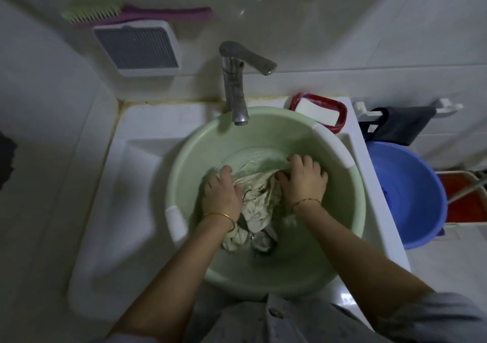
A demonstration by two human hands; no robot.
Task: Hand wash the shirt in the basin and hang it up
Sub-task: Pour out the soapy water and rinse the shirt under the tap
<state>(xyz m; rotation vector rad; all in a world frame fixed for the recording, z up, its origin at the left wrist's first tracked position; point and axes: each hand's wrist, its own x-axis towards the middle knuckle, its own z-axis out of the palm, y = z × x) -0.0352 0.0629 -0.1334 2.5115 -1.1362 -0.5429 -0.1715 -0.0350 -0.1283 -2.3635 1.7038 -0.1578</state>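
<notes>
left hand (219, 192): thin plain gold bangle (221, 217) round my wrist
right hand (305, 179): skinny dark cord bracelet (307, 201), maybe tiny beads, too small to tell
top (237, 324): greyish-blue button-up, one round button (276, 312) showing
sleeves (432, 316): same grey-blue, bunched up near my elbows, forearms bare

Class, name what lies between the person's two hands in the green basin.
The head view shows the bunched, pale shirt between the left hand and the right hand, inside the green basin; both hands grip its cloth.
</notes>
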